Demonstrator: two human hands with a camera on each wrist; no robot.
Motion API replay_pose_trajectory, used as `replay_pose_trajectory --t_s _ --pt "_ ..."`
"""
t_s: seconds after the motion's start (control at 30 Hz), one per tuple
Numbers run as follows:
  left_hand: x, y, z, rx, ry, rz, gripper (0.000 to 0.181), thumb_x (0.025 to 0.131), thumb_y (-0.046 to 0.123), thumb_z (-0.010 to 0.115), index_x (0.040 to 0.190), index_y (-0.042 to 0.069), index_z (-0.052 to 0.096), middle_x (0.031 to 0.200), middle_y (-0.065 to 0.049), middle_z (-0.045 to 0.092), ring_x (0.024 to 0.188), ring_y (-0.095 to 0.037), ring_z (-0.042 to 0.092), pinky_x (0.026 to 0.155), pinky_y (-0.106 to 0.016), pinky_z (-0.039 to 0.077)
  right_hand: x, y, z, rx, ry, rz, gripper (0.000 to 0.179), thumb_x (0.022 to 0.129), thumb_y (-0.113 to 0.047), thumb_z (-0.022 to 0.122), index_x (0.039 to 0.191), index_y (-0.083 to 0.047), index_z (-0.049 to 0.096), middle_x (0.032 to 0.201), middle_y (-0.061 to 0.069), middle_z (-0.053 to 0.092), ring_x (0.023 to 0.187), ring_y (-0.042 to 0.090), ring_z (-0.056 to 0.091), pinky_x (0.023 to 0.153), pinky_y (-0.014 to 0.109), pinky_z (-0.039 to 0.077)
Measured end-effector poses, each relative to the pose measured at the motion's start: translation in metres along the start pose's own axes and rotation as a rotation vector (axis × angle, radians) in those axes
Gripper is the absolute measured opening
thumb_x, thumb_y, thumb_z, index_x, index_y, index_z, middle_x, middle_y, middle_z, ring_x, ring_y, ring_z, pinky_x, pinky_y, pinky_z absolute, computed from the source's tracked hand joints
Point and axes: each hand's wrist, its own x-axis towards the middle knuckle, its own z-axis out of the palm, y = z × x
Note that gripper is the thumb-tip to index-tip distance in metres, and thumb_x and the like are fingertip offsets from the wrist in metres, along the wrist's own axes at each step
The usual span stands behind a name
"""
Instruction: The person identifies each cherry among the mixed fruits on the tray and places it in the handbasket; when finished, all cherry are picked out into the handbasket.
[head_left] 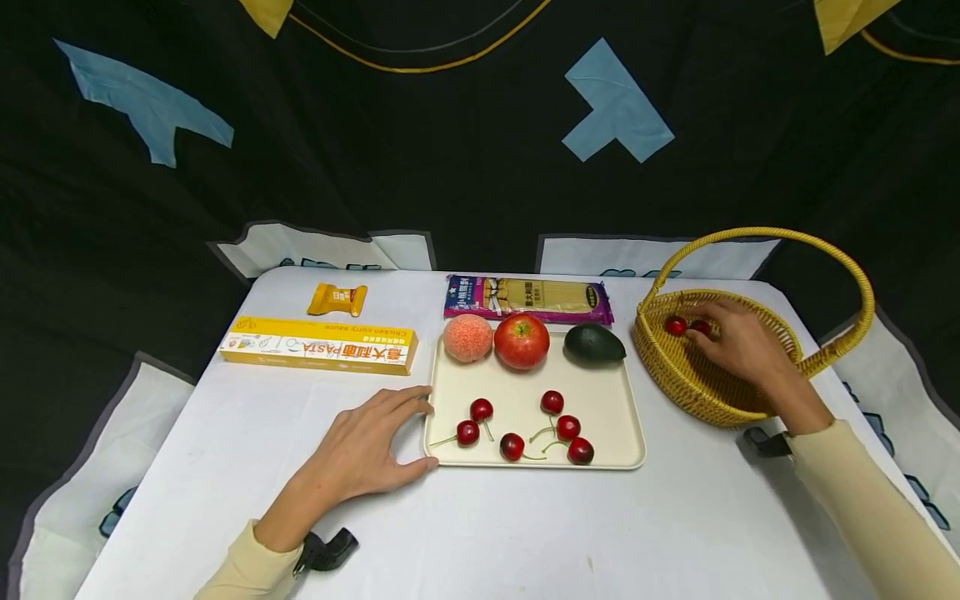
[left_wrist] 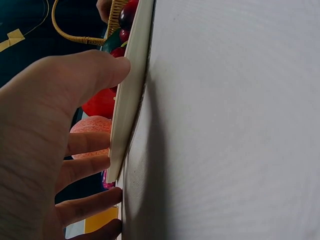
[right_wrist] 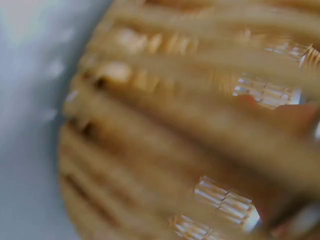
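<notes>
So, in one basket [head_left: 678, 387], two cherries [head_left: 675, 325], one hand [head_left: 738, 337]

Eight cherries [head_left: 567, 427] are in view: six on one tray [head_left: 611, 400], two within one basket [head_left: 675, 382]. Other fruit comes to three pieces: one apple [head_left: 522, 341], one avocado [head_left: 592, 345] and one pink fuzzy ball-shaped fruit [head_left: 468, 337]. Packaged food also makes three: one long box [head_left: 322, 345], one flat noodle packet [head_left: 540, 300] and one small yellow snack wrapper [head_left: 337, 300]. Everything counted shares one desk [head_left: 525, 533].
</notes>
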Motion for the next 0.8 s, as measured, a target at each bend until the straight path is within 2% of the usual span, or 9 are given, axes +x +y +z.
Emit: replay_pose_trajectory --t_s 0.13,0.27,0.47,0.7,0.8 --pt "0.001 0.000 -0.001 -0.001 0.007 0.003 0.065 0.083 0.068 0.080 0.134 0.028 0.070 0.159 0.007 0.055 0.137 -0.019 0.059 0.080 -0.047 0.061 -0.001 -0.013 -0.002 0.002 0.046 -0.024 0.040 0.100 -0.015 0.077 0.137 -0.003 0.069 0.140 0.029 0.062 0.128 0.052 0.058 0.105 0.072 0.046" --pt "0.001 0.000 -0.001 -0.001 0.003 0.001 0.065 0.083 0.068 0.079 0.134 0.029 0.070 0.160 0.007 0.055 0.137 -0.019 0.059 0.081 -0.047 0.061 -0.004 -0.029 -0.003 0.007 0.118 -0.041 0.035 0.100 -0.016 0.077 0.132 -0.002 0.072 0.134 0.027 0.066 0.114 0.046 0.066 0.092 0.066 0.054" --pt "0.000 0.000 0.000 -0.002 0.000 -0.003 0.065 0.082 0.068 0.080 0.134 0.029 0.069 0.160 0.007 0.055 0.137 -0.019 0.059 0.079 -0.047 0.061 -0.007 -0.052 -0.003 0.029 0.180 -0.078 0.036 0.098 -0.018 0.080 0.129 -0.002 0.073 0.127 0.024 0.070 0.097 0.039 0.069 0.080 0.060 0.057" --pt "-0.001 0.000 0.000 -0.002 0.003 -0.007 0.066 0.082 0.068 0.081 0.134 0.029 0.069 0.160 0.008 0.054 0.137 -0.019 0.059 0.080 -0.049 0.061 -0.006 -0.075 0.007 0.087 0.248 -0.137 0.031 0.097 -0.016 0.081 0.124 -0.003 0.075 0.121 0.019 0.073 0.095 0.035 0.070 0.078 0.053 0.058" --pt "-0.001 0.001 0.000 -0.005 0.005 -0.005 0.066 0.082 0.068 0.081 0.134 0.029 0.069 0.160 0.008 0.055 0.137 -0.019 0.059 0.080 -0.050 0.061 -0.006 -0.085 0.012 0.105 0.250 -0.145 0.031 0.096 -0.015 0.082 0.123 -0.004 0.075 0.119 0.016 0.073 0.095 0.034 0.068 0.078 0.051 0.057"
